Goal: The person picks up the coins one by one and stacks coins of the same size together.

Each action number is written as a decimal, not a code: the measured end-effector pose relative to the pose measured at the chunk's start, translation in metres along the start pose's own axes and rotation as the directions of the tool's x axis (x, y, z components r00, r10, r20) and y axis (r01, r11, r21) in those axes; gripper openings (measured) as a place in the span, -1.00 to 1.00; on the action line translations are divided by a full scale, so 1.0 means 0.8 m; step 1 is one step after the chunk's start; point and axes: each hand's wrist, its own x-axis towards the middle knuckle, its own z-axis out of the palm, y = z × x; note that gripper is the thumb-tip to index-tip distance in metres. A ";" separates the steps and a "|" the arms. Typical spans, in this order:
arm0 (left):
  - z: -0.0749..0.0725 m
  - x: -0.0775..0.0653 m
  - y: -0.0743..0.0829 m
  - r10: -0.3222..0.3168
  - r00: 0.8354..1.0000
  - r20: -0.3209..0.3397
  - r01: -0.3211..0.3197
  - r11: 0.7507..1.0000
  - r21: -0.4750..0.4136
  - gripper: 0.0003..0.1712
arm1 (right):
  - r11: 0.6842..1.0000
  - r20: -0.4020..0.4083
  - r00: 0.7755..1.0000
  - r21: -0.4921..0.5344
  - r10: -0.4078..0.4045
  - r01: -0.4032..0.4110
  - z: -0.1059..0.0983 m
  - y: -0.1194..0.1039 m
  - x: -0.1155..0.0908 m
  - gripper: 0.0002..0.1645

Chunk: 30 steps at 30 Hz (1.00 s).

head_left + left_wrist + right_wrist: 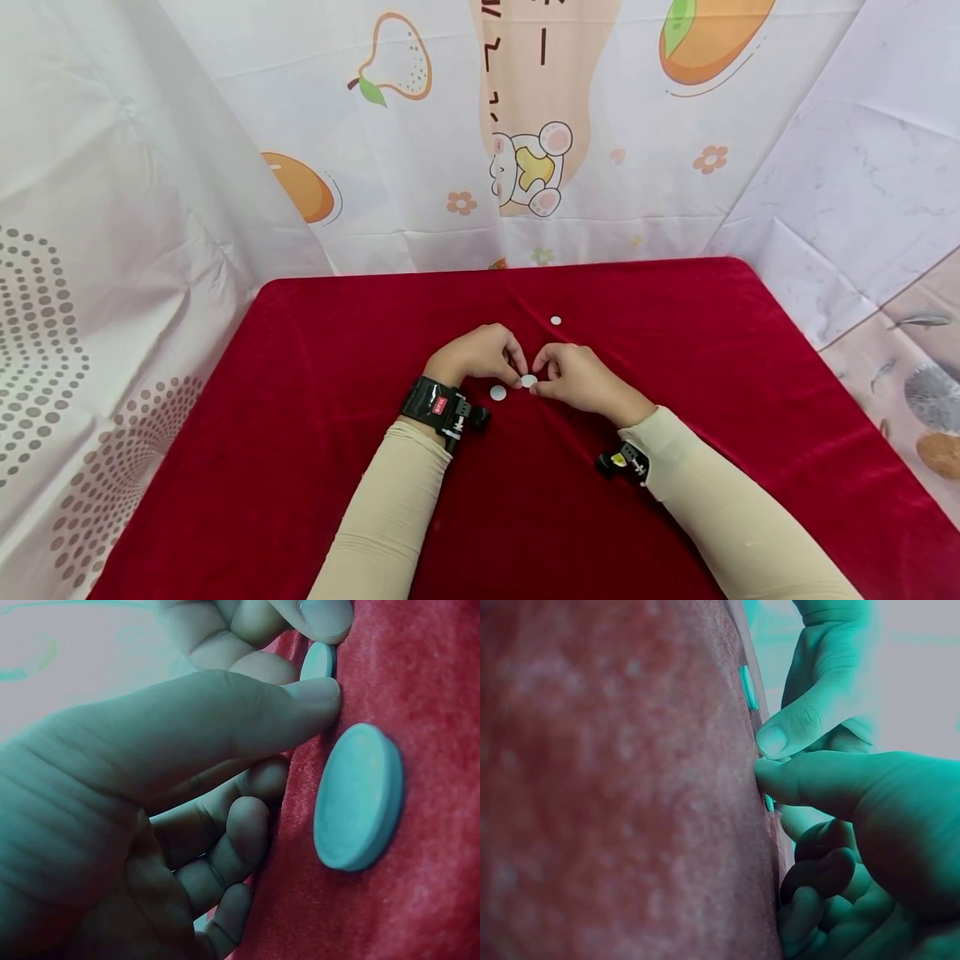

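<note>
Three small white discs lie on the red cloth in the head view. My left hand (486, 353) and right hand (587, 379) meet at the middle disc (528, 381), pinching its edge from opposite sides with thumbs and index fingers. In the left wrist view that disc (318, 661) shows between the two thumbs, partly covered. A second, thick round disc (358, 796) with a raised rim lies flat beside my left thumb, untouched. The third disc (556, 320) sits farther back, beyond both hands. In the right wrist view, the thumbs nearly touch and fingers hide much of the work.
A red velvety cloth (300, 433) covers the table. Behind it hangs a white curtain (420, 167) printed with fruit and a cartoon animal, with more white sheets at both sides. Each wrist wears a small black camera; the left one (472, 415) sits near the second disc.
</note>
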 end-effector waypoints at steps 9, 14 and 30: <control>0.000 -0.001 0.000 0.003 1.000 -0.001 -0.003 1.000 -0.004 -0.89 | 1.000 0.004 1.000 -0.008 -0.005 0.005 0.001 0.003 0.001 -0.80; 0.000 -0.001 0.001 0.003 1.000 -0.006 -0.003 1.000 -0.001 -0.89 | 1.000 0.006 1.000 -0.005 -0.013 0.013 0.001 0.003 0.001 -0.85; -0.001 -0.001 0.002 0.009 1.000 -0.005 -0.009 1.000 0.005 -0.90 | 1.000 0.007 1.000 -0.023 0.004 -0.004 0.002 0.001 0.002 -0.83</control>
